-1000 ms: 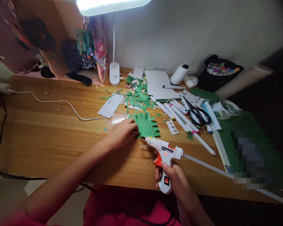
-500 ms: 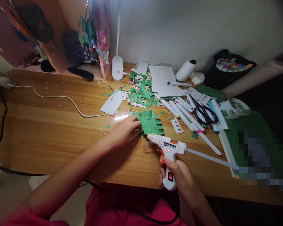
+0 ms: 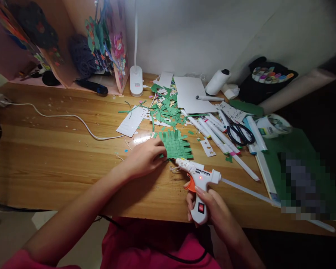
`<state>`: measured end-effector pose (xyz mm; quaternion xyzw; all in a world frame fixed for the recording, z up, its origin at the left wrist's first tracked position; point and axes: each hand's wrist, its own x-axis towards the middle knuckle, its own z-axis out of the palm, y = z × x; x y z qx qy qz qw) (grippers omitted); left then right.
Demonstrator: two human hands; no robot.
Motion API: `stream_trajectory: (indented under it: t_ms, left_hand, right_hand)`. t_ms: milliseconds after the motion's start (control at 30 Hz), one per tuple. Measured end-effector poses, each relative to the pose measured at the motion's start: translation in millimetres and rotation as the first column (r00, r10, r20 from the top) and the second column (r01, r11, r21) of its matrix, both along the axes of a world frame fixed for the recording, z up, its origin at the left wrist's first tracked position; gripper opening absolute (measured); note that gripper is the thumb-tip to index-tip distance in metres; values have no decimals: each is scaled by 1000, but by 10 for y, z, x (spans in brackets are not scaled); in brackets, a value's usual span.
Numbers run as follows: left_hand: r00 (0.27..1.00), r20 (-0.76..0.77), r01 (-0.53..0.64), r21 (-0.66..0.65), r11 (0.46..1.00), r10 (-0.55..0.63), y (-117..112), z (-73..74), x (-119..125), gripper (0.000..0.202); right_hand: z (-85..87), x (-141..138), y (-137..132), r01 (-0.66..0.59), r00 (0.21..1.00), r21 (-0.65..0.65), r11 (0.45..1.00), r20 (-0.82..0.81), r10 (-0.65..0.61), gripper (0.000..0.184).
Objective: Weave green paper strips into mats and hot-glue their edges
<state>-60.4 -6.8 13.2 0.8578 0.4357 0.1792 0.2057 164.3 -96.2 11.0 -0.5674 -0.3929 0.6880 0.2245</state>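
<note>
In my right hand (image 3: 210, 205) is a white hot glue gun (image 3: 198, 181), its red light lit and a long glue stick (image 3: 246, 190) sticking out behind. The nozzle points left, at the lower edge of a mat woven from green paper strips (image 3: 176, 145). My fingers wrap the handle, with a finger at the orange trigger. My left hand (image 3: 149, 155) pinches the mat's lower left corner; its fingertips are partly hidden. Loose strip ends stick out along the mat's top and right edges.
Green paper scraps (image 3: 169, 108) lie behind the mat, beside a white sheet (image 3: 194, 95). Several markers (image 3: 218, 134) and black-handled scissors (image 3: 240, 134) are at the right. A white cable (image 3: 81, 121) crosses the table at the left. A lamp base (image 3: 136, 84) stands at the back.
The orange trigger looks further squeezed, with more of it showing by the finger. The view has shifted slightly; the mat and left hand keep their places relative to each other.
</note>
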Motion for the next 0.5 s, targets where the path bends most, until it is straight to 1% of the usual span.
stream_trajectory:
  t_ms: [33, 100, 200, 300, 433, 500]
  left_hand:
    - [1000, -8, 0, -2, 1000, 0, 0, 2, 2, 13]
    - [1000, -18, -16, 10, 1000, 16, 0, 2, 19, 14]
    - [996, -36, -78, 46, 996, 79, -5, -11, 74, 13]
    - [990, -56, -124, 50, 991, 127, -19, -15, 120, 13]
    - [987, -68, -147, 29, 989, 148, -37, 29, 130, 14]
    - [983, -81, -162, 22, 986, 164, -37, 56, 138, 17]
  right_hand:
    - [0, 20, -8, -9, 1000, 8, 1000, 0, 9, 53]
    - [-4, 49, -39, 26, 999, 18, 999, -21, -26, 51]
    - [-24, 59, -112, 156, 984, 1, 988, -92, -155, 45]
    - [-47, 35, -186, 271, 956, 16, 962, -121, -268, 47]
    - [-23, -3, -244, 362, 926, 55, 931, -137, -352, 44]
    - [-1, -3, -251, 375, 925, 78, 924, -100, -367, 42]
